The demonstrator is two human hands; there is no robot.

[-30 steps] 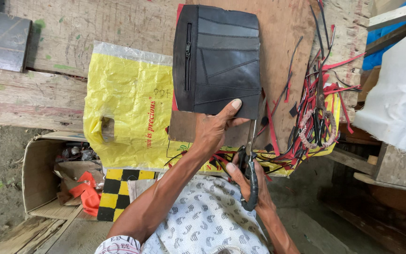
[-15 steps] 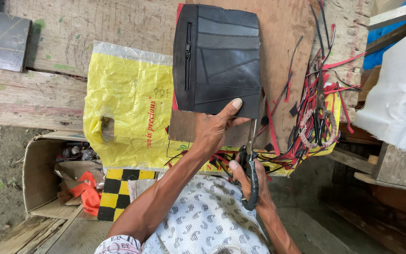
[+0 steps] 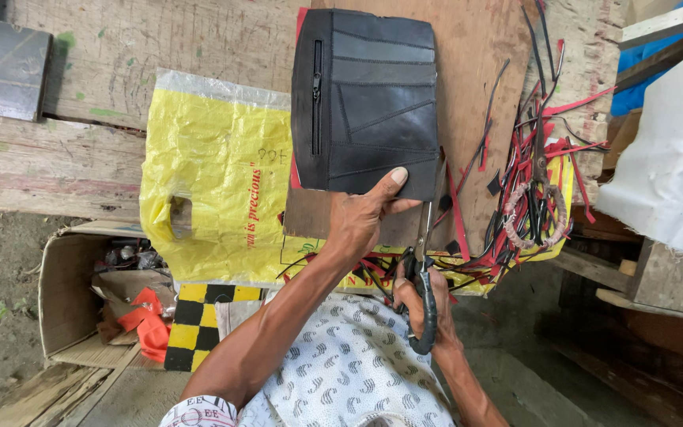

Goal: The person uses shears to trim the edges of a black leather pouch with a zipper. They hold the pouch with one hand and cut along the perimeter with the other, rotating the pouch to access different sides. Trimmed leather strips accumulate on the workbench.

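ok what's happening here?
A person is working at a wooden board. The left hand presses down on the near edge of a black zippered pouch lying on the board. The right hand holds scissors with the blades at the pouch's right edge. A yellow plastic bag lies to the left, and a pile of red and black scrap strips to the right.

the pouch (image 3: pixel 365 103) lies on a board (image 3: pixel 484 79) atop the surface (image 3: pixel 120 47), left hand (image 3: pixel 361 217) pressing its near edge. scissors (image 3: pixel 423 277) in the right hand (image 3: pixel 428 304) sit just right. plastic bag (image 3: pixel 215 182) lies left, offcut strips (image 3: pixel 531 182) right, cardboard box (image 3: pixel 81 300) below left.
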